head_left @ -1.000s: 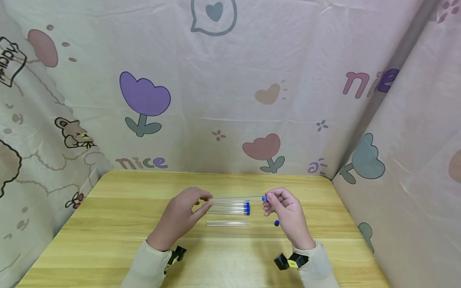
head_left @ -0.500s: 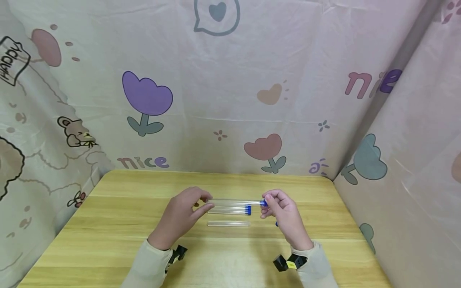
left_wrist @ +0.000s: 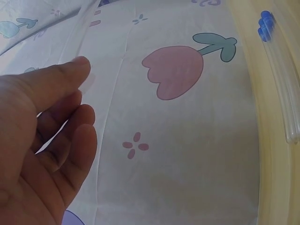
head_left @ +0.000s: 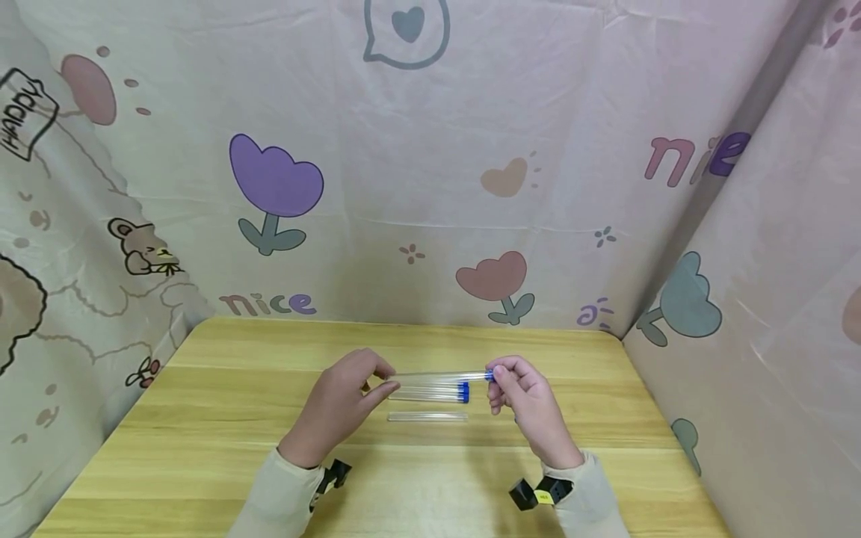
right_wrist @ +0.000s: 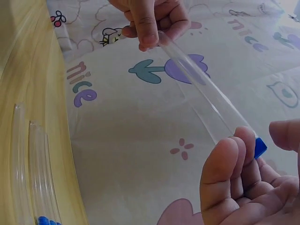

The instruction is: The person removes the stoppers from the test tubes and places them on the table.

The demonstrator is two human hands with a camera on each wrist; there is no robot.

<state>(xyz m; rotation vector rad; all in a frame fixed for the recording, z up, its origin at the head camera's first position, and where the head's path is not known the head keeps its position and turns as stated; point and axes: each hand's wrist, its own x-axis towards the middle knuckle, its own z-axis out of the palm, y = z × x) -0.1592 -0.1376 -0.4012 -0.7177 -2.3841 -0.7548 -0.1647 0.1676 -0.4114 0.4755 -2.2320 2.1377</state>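
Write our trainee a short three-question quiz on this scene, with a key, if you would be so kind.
1. True or false: the right hand is at the capped end of the held tube.
2. Multiple choice: in the head view, compared with the capped tubes on the table, the uncapped tube lies (a) nearer the camera, (b) farther from the camera, (c) across them.
3. Fill in: the caps on the grouped tubes are ____ in colour.

Key: 1. True. 2. (a). 3. Blue.
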